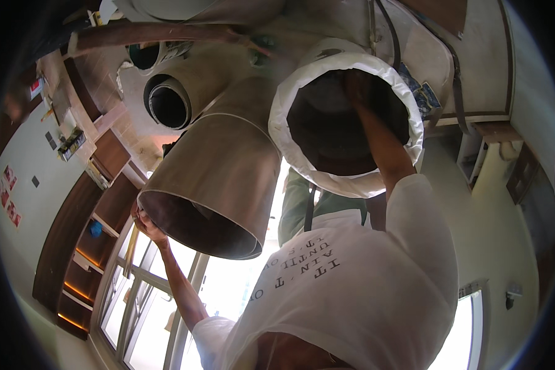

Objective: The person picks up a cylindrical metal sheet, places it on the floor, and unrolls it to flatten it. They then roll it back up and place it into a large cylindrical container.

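Note:
My left hand is closed on the edge of a large grey-brown rolled sheet, a wide tube whose open mouth faces me. Its fingers curl over the left side of the rim. To the right of the roll stands a round container with a dark inside and a white, crinkled cloth-like rim. Over that rim my right arm reaches in, and my right hand is deep in the shadow against the far inner side. The dark hides its fingers and anything they may touch.
A smaller grey-brown roll lies beyond the large one, to the left. A reddish-brown bar crosses the top. Blue patterned packaging lies right of the container. Dark wooden shelves and windows stand at lower left.

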The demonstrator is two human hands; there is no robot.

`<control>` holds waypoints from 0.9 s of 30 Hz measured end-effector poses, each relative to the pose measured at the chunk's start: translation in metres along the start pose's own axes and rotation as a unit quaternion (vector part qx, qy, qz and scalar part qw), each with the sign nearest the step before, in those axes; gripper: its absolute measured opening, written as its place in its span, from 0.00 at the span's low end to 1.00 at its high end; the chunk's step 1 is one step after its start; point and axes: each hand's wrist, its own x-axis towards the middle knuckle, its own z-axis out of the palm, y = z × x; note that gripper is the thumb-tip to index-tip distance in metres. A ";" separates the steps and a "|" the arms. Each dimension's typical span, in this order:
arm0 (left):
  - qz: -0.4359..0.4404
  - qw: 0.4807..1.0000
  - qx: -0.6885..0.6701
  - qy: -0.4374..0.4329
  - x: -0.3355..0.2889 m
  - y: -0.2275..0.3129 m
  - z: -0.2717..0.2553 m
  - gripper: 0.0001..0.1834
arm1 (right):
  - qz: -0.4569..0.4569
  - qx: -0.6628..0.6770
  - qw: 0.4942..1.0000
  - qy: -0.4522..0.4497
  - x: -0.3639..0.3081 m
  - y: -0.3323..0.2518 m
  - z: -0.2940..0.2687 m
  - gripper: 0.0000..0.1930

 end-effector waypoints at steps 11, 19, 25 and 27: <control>-0.014 0.998 -0.066 -0.004 -0.008 0.021 0.009 0.33 | -0.048 -0.004 0.999 0.004 0.004 0.005 -0.013 0.31; 0.012 0.994 -0.108 -0.021 -0.007 0.012 0.005 0.33 | -0.137 0.037 0.990 0.001 0.007 0.011 -0.005 0.30; 0.038 0.991 -0.118 -0.050 -0.001 0.014 0.005 0.31 | -0.010 0.222 0.967 -0.122 -0.160 -0.113 -0.257 0.31; 0.058 0.990 -0.116 -0.044 0.006 -0.007 0.000 0.29 | -0.009 0.310 0.946 -0.098 -0.199 -0.112 -0.311 0.30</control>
